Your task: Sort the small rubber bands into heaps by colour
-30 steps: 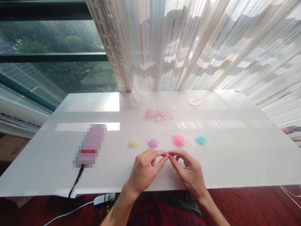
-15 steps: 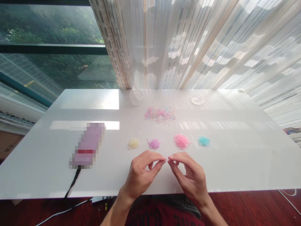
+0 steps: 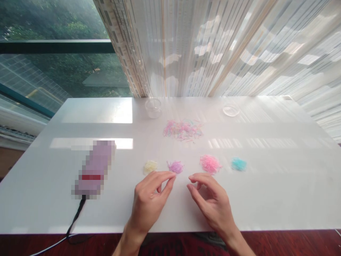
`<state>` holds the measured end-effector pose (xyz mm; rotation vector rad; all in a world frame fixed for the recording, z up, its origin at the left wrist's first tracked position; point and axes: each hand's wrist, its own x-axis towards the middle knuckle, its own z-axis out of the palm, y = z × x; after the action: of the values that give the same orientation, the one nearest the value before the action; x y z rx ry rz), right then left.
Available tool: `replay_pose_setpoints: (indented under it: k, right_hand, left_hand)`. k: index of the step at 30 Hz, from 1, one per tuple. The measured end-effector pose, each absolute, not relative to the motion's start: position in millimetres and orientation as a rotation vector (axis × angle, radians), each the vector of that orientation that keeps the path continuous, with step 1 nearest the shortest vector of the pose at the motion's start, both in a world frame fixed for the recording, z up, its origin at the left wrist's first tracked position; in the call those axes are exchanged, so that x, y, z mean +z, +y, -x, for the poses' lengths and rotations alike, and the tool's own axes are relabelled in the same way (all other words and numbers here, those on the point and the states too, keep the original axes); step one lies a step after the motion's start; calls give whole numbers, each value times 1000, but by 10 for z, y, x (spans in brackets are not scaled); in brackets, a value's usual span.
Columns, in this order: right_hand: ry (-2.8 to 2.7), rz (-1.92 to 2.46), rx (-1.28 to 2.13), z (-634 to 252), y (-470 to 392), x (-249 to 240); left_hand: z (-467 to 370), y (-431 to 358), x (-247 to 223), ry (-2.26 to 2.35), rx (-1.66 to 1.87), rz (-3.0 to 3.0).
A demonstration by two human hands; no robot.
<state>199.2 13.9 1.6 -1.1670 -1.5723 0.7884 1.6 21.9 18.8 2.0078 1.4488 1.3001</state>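
Note:
Four small heaps of thin pieces lie in a row on the white table: pale yellow (image 3: 151,166), purple (image 3: 176,167), pink (image 3: 210,164) and turquoise (image 3: 239,164). Behind them spreads a larger mixed-colour pile (image 3: 182,129). My left hand (image 3: 153,197) is pinched at the near edge of the purple heap; whatever is between its fingertips is too small to make out. To its right, below the pink heap, my right hand (image 3: 213,199) has thumb and forefinger apart, with nothing visible between them.
A clear round container (image 3: 153,108) stands at the back of the table (image 3: 279,199), and a clear shallow lid (image 3: 231,110) lies back right. At left is a blurred purple object (image 3: 97,163) with a black cable (image 3: 77,215). Curtains and a window are behind.
My hands have separated from their fingertip-to-fingertip position. The left moved left to the purple heap, still pinched, while the right hand's fingers opened. The view has shifted slightly.

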Motion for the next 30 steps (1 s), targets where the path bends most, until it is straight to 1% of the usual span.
replay_pose_setpoints:
  k: [4,9,15,19,24,30]
  right_hand:
    - [-1637,1165,728,-1967,150,17]
    - [-1758,1086,682,-1935,144,13]
    - [-1777,1052,688,-1936,133,13]
    - [-1768,1043,703,-1936,138,24]
    - [-1774,1039,686,-1927,150,33]
    - [-1787,1104,671,-1937,145,13]
  left_hand:
    - [48,376,201,1682,1245,-2106]
    - [-14,504,169,1800,1054,-2134]
    - [-50,508,162,1870,913,-2142]
    - [-40,458,267,1873,882,-2240]
    - [-36,406,378,2019,816,-2271]
    - [-86,397,294,2068,690,-2214]
